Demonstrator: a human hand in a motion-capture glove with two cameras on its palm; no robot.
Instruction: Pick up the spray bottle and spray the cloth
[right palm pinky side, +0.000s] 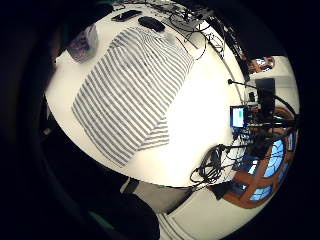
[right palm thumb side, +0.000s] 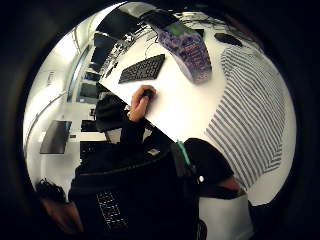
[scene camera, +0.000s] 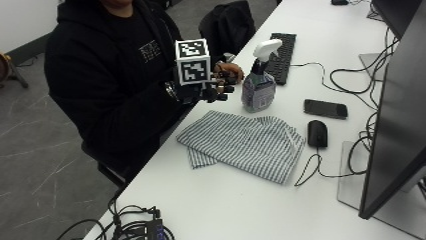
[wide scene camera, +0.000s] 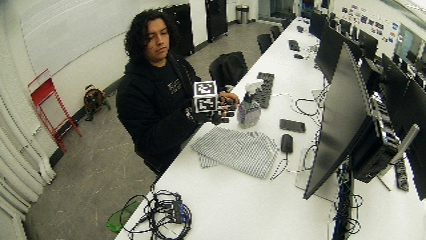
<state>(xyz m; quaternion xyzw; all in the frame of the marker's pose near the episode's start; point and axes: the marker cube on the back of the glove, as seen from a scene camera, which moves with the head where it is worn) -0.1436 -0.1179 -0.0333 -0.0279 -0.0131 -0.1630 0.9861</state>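
Cables (scene camera: 133, 227) coiled at the near edge of the white table (scene camera: 219, 200). Farther in, striped cloth (scene camera: 243, 142) spread flat and partly folded, one corner doubled under at the near side. Just beyond its far corner, a black mouse (scene camera: 317, 133), its cord looping back toward the monitor (scene camera: 393, 115) standing on the side away from the person. Past the mouse, a dark phone (scene camera: 325, 108) lying flat. Beyond the cloth's far edge, spray bottle (scene camera: 259, 85) upright on the table, white trigger head on top, patterned label on its body, apart from the cloth. Gloved right hand (scene camera: 210, 90) raised just beside the bottle at the table's edge, not touching it, fingers loosely bent and holding nothing. Bare left hand (scene camera: 231, 71) resting at the table's edge behind it, near the bottle. Farther still, a black keyboard (scene camera: 283, 50) lying lengthwise. Seen from the palm, same striped cloth (right palm pinky side: 132, 90) spread on the white surface below, bottle (right palm thumb side: 190, 52) standing beside it.
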